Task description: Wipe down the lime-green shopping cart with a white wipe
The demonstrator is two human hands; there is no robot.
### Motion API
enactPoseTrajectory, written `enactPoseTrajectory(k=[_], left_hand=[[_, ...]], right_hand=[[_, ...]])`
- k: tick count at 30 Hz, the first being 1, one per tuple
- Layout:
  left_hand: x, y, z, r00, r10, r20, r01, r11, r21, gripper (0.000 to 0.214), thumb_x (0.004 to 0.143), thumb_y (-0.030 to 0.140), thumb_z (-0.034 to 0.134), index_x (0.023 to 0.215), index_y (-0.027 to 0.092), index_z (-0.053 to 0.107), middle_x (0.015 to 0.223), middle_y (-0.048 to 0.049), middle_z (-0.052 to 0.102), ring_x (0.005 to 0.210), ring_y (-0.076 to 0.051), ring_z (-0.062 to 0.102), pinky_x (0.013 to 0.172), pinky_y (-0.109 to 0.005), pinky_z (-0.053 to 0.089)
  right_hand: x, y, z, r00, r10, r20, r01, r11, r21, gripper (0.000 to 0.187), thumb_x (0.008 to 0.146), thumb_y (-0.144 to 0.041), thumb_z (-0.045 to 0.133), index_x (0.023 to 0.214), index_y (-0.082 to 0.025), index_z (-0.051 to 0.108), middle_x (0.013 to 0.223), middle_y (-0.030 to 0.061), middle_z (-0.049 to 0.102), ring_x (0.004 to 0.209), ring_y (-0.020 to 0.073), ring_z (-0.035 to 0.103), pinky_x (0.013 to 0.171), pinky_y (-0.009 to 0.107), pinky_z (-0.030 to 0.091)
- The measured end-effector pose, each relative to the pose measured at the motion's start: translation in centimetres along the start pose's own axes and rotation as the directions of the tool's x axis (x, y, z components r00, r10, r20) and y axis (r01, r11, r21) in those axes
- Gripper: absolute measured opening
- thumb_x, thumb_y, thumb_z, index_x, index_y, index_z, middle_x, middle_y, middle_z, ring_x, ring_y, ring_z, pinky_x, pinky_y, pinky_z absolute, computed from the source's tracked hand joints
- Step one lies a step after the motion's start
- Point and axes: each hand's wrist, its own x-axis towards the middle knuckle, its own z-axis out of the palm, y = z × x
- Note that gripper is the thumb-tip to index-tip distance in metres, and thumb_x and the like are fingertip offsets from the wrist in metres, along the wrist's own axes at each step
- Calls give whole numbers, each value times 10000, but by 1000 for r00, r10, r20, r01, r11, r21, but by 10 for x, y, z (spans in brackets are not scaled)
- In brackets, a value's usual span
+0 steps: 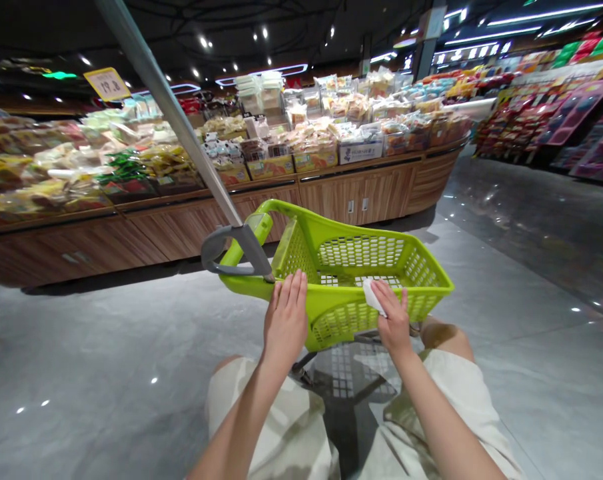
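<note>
Head-camera view of 2 bare hands at a lime-green shopping cart (pixel 338 296), its handle end to the left and its narrower end to the right. The cart stands on the grey, glossy floor (pixel 81 347), directly before the person, whose knees, in pale shorts (pixel 291 427), are spread at its near side. The left hand (pixel 287 321) lies on the near rim close to the handle end, its fingers straight, side by side and not curled around anything visible; its thumb is hidden. The right hand (pixel 394 321), farther along the same rim, grasps a white cloth (pixel 373 298) between its fingers and the green plastic; the cloth is partly covered by the fingers, and 1 digit stands apart from the others. A perforated panel (pixel 288 248) is upright inside the basket near the handle. At the handle end, a grey looped fitting (pixel 254 249) meets the foot of a slanting metal pole (pixel 181 120), which rises to the upper left. Behind the cart, a wood-fronted display cabinet (pixel 388 190) bears packaged goods (pixel 316 137) in rows, with a yellow-edged price sign (pixel 107 84) above its left part; the lettering is too blurred to read reliably. Stocked shelves (pixel 526 110) stand at the far right, beneath ceiling light strips (pixel 546 15)
</note>
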Motion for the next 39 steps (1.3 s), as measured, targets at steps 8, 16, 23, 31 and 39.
enactPoseTrajectory(k=[8,16,23,31,39], left_hand=[[5,10,4,999,-49,-5,49,998,-39,682,828,116,446,1491,64,294,1513,-145,416,1413,-290,340,1203,-488,202],[9,8,5,995,-95,-18,94,995,-38,685,804,109,472,1471,53,328,1495,-154,432,1417,-296,327,1212,-492,187],[9,6,3,995,-101,15,101,995,-7,691,797,117,492,1468,59,335,1513,-128,415,1431,-271,300,1224,-461,165],[10,10,3,993,-115,9,115,993,-15,686,815,142,500,1473,54,326,1513,-131,416,1427,-273,303,1229,-463,156],[10,11,2,993,-118,3,118,993,-3,667,818,176,515,1454,51,359,1489,-147,444,1416,-282,319,1217,-479,194]], right_hand=[[22,9,7,994,106,32,-108,993,47,620,755,-67,359,1298,-259,587,1344,54,608,1310,218,504,1175,548,166],[49,-91,35,975,45,217,-57,997,50,644,768,-17,365,1356,-232,519,1380,59,583,1341,187,461,1166,498,81],[49,-96,34,950,-45,310,23,997,75,744,733,-4,349,1430,-251,424,1461,35,503,1404,154,371,1172,477,33],[33,-15,4,959,267,94,-248,952,-179,645,749,-34,359,1328,-248,548,1392,45,572,1368,221,431,1135,554,68],[64,-131,40,948,-39,317,13,997,82,636,763,-33,384,1369,-183,503,1402,74,561,1318,184,452,1131,431,139]])
